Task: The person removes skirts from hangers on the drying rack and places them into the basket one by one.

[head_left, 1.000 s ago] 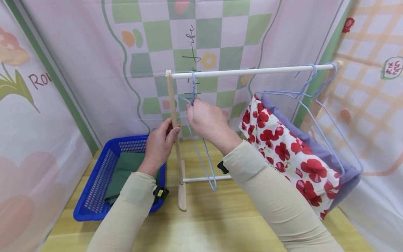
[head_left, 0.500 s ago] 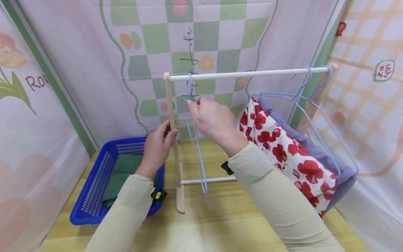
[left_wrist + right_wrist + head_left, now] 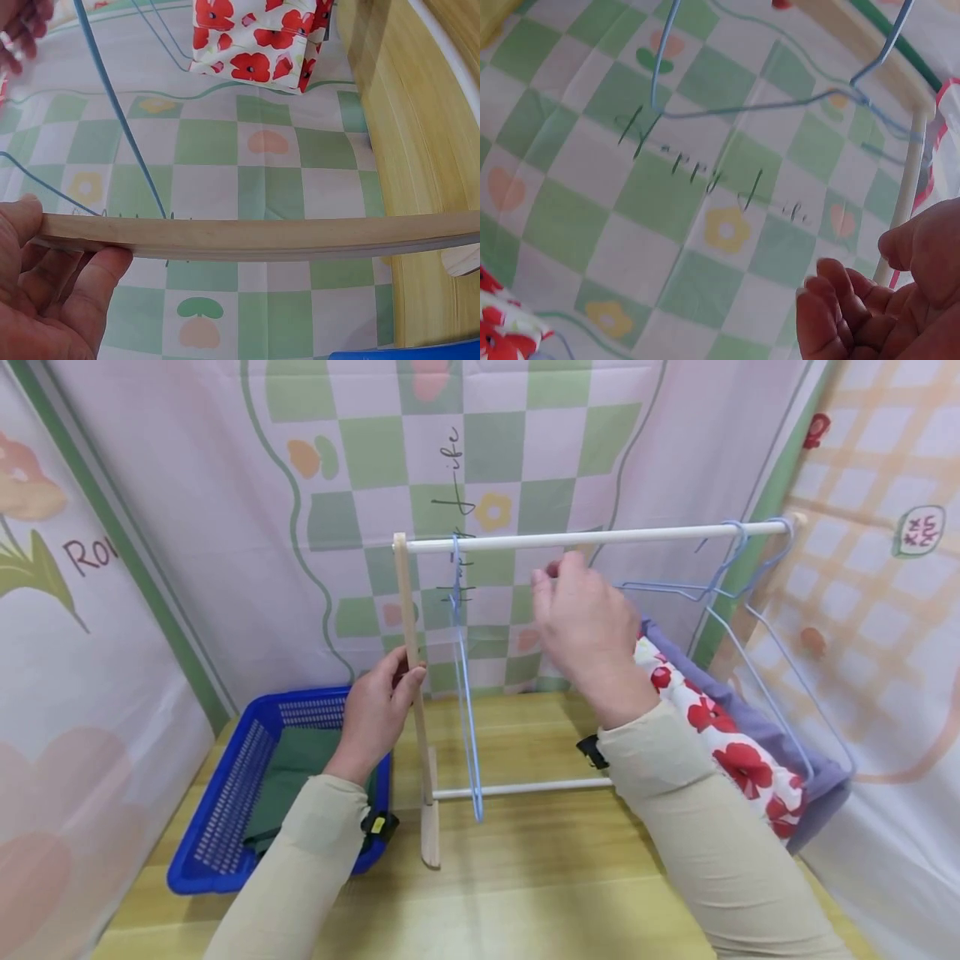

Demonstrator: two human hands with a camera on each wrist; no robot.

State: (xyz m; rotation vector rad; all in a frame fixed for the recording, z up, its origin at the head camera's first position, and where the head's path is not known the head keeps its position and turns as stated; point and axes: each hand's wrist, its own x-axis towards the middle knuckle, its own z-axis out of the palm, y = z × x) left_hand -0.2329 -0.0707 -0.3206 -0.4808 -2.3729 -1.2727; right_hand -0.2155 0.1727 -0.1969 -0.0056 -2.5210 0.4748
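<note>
One left hand (image 3: 377,714) pinches the wooden upright (image 3: 407,602), presumably to steady it; one right hand (image 3: 588,627), half-open, holds nothing; one bare blue hanger (image 3: 468,693) hangs from the white rail (image 3: 585,538), near that upright.

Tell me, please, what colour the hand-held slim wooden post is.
The post is pale tan, best seen in the left wrist view.

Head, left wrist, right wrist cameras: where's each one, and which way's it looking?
Head: on the head, facing forward and down at the rail; left hand, right hand and sleeves show.
Left wrist: on that wrist, facing the wooden post; both hands show partly.
Right wrist: on that wrist, facing the checkered cloth; right hand shows.
Both wrist views share a blue hanger.
</note>
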